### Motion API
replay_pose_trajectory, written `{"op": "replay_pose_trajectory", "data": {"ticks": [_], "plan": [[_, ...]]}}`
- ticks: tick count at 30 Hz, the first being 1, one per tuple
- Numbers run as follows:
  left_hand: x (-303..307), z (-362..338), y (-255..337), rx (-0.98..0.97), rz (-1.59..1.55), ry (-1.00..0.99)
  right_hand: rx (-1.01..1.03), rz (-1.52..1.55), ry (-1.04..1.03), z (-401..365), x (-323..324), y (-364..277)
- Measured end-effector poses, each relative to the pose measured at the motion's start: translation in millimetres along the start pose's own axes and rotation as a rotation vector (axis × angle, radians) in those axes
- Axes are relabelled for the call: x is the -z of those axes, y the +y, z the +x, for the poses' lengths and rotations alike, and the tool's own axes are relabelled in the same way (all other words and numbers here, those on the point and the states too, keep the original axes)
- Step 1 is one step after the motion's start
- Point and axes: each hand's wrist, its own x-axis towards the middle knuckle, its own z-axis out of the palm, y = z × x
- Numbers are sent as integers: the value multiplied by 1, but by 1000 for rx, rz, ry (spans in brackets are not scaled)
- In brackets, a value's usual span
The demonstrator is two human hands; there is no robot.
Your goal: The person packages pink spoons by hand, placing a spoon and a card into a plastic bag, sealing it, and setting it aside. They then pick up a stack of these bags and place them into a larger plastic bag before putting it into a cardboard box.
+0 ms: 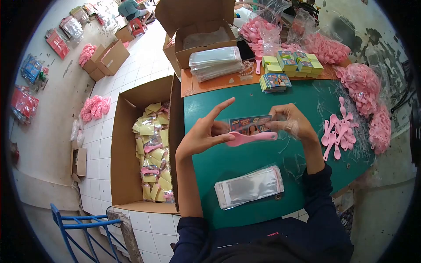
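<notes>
Both hands are raised over the green table (245,160). A clear bag with a printed card (252,124) and a pink spoon (252,138) in it spans the space between them. My left hand (208,127) holds its left end by the spoon's bowl, thumb on the bowl and index finger stretched upward. My right hand (289,122) pinches the upper right part of the bag near the card. Below them lies a stack of clear empty bags (250,186). Loose pink spoons (340,133) are spread to the right.
A tall open carton (123,149) of packed bags stands left of the table. Card stacks (275,82), more clear bags (215,61), an open box (204,37) and bagged pink spoons (362,87) line the far and right edges. A person (128,9) sits far back.
</notes>
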Motion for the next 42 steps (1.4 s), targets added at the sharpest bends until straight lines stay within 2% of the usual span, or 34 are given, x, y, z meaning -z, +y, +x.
{"op": "replay_pose_trajectory", "data": {"ticks": [2,5,6,8,9,10,11,12,15,19,24,28,33,36,39,40,41,42], "plan": [[-10,4,-16,-101,-10,102,64,-122,79,3,-1,5],[-26,7,-52,11,265,458,228,-414,340,9,-15,11],[-31,4,-61,127,-44,298,231,-414,297,11,-24,14],[-48,-5,-71,239,-507,213,241,-412,212,16,-42,20],[-55,-9,-77,291,-740,164,294,-496,88,14,-47,24],[-58,-12,-85,296,-792,167,344,-579,-35,11,-53,29],[-59,-15,-90,327,-720,144,393,-662,-161,7,-57,31],[-59,-19,-93,356,-648,123,331,-673,-237,5,-63,31],[-60,-23,-98,368,-562,41,364,-924,-177,1,-77,38],[-59,-26,-89,435,-570,23,381,-953,-242,3,-81,49],[-61,-27,-94,434,-626,140,411,-917,-241,3,-87,41],[-61,-27,-97,408,-744,211,572,-1108,-104,4,-95,48],[-62,-24,-98,420,-729,264,691,-1325,8,4,-102,53],[-66,-21,-102,348,-590,302,670,-1200,-139,5,-103,50],[-72,-18,-101,299,-567,429,688,-741,-342,10,-81,44],[-74,-17,-100,292,-590,488,505,-554,-458,11,-65,38],[-73,-17,-98,295,-595,443,320,-363,-564,12,-44,31],[-71,-18,-97,299,-601,396,309,-322,-535,12,-14,29]]}}
